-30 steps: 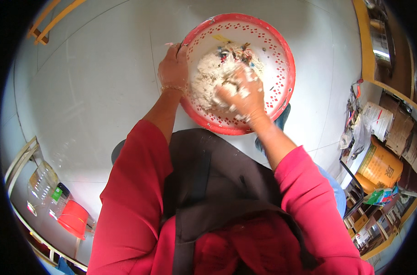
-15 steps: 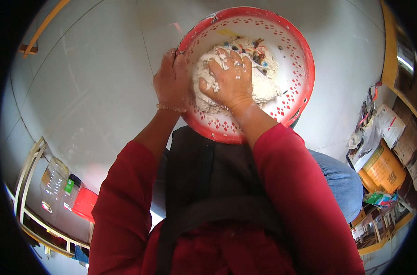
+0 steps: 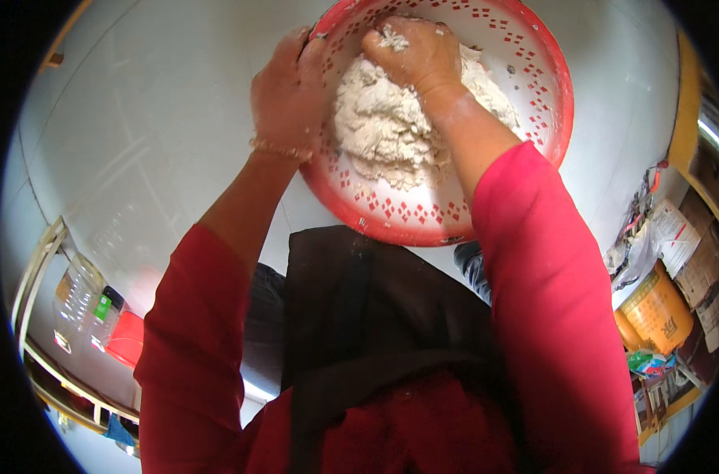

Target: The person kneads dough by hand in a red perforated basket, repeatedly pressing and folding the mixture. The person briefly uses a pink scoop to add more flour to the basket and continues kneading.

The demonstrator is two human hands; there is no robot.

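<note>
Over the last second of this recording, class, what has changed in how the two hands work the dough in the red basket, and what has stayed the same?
The right hand moved from the near side of the dough to its far side and now presses down on top of it. The dark bits seen on the dough earlier no longer show. The left hand stayed gripping the left rim of the red perforated basket, which remains on the pale surface.
</note>
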